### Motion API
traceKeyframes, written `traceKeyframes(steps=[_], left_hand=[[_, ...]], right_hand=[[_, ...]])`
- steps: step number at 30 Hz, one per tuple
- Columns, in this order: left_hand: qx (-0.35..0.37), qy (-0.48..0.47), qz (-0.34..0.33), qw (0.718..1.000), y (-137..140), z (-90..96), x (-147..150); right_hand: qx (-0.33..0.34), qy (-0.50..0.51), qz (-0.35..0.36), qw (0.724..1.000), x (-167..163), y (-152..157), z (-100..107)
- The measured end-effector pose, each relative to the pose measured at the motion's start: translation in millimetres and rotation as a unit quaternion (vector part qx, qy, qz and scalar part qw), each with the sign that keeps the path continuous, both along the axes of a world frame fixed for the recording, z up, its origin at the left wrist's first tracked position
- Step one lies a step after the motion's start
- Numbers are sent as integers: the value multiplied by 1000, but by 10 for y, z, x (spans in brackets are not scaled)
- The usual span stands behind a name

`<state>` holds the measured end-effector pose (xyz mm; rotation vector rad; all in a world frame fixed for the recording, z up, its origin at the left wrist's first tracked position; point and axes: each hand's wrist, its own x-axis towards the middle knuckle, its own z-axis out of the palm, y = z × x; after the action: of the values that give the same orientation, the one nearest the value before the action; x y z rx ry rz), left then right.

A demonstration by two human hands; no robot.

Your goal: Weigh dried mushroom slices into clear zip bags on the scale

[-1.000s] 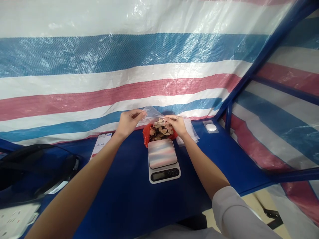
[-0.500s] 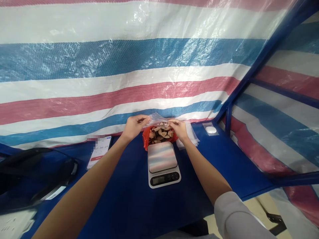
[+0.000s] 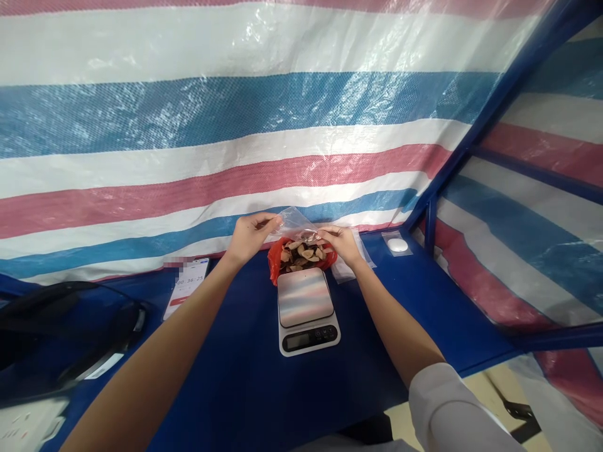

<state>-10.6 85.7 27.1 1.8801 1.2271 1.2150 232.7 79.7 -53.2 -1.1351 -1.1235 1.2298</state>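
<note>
Fingertips pinched closed, my left hand [image 3: 252, 237] and right hand [image 3: 343, 243] hold a clear bag [image 3: 294, 220] over dried slices [image 3: 305, 254] in a red bag [image 3: 274, 260]. I judge it early: the clear bag looks unfilled.

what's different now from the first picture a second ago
The left hand, right hand and the clear plastic bag they pinch have shifted slightly rightward, so the left forearm uncovers more of the phone. Nothing was let go or newly grasped. The digital scale and red plastic bag of dried slices stayed put.
</note>
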Motion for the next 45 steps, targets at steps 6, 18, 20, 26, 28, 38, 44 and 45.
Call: traceKeyframes(steps=[6, 18, 20, 26, 28, 38, 44, 45], left_hand=[[-4, -59, 25, 998, -41, 36, -58], [-78, -163, 51, 982, -443, -289, -232], [-92, -224, 60, 968, -542, -393, -190], [-128, -343, 69, 928, -768, -702, -28], [-135, -347, 64, 926, -810, -791, -4], [-150, -350, 89, 920, -852, -1086, -129], [-177, -380, 88, 904, -887, -1116, -145], [-178, -374, 90, 906, -897, -1115, -146]], right_hand=[[29, 41, 13, 999, -75, -72, 87], [53, 69, -5, 996, -231, -404, 161], [59, 79, -17, 995, -258, -492, 105], [84, 16, -23, 996, -393, -710, -112], [88, 18, -33, 995, -427, -743, -178], [41, -3, -12, 999, -353, -795, -290], [50, 10, -18, 999, -303, -784, -330], [49, 9, -21, 999, -295, -786, -329]])
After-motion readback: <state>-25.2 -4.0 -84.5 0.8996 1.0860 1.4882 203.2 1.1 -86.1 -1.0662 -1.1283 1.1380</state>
